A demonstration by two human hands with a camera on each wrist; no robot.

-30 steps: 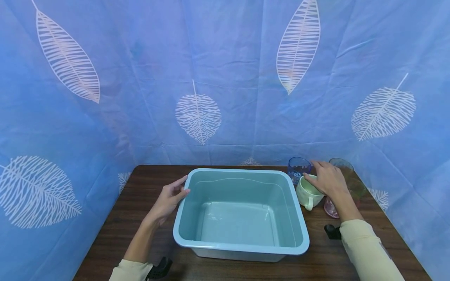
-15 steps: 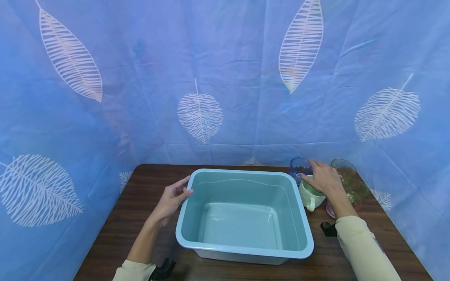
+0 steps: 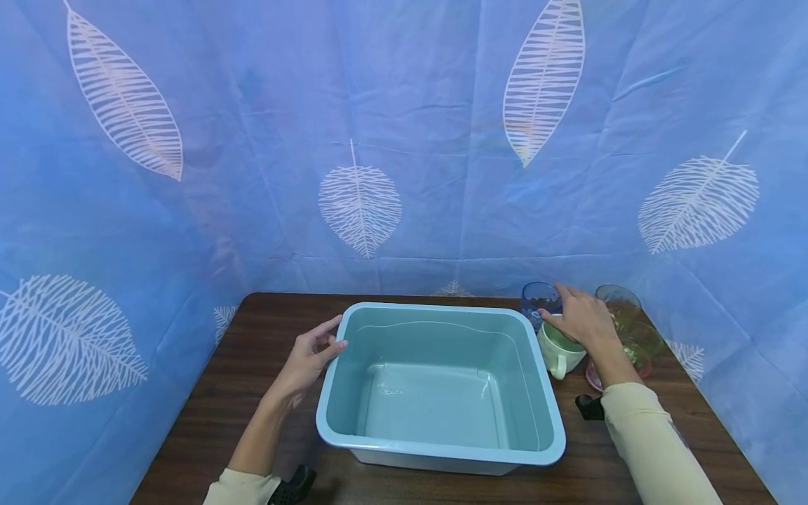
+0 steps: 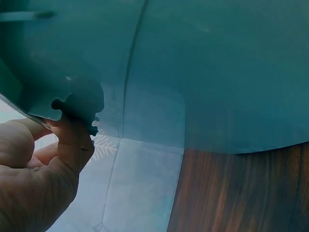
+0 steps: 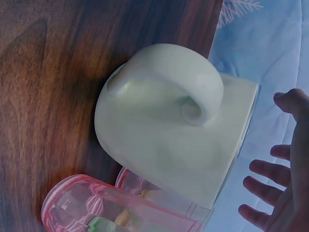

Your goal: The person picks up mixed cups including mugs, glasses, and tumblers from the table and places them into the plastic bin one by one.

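Observation:
A light blue plastic basin (image 3: pixel 435 400) stands on the table, its inside bare. My left hand (image 3: pixel 307 361) grips its left rim, thumb over the edge and fingers curled beneath, as the left wrist view shows from the side. To the right of the basin stands a pale green mug (image 5: pixel 164 121), handle toward me. My right hand (image 3: pixel 583 319) hovers over the mug's mouth, fingers spread and slightly bent, holding nothing. In the right wrist view a small gap shows between fingertips and mug rim. A blue glass (image 3: pixel 539 300) stands just behind the mug.
Pink-tinted glasses (image 5: pixel 116 203) stand close beside the mug, partly hidden by my right forearm in the head view. Further right is a yellowish glass (image 3: pixel 618 305). The dark wooden table (image 3: pixel 278 330) meets a blue leaf-printed cloth (image 3: pixel 429 210) at its back.
My right hand has shifted slightly left over the mug, and more of the pink glass shows beside the forearm. The left hand keeps its grip on the basin. The view has turned slightly.

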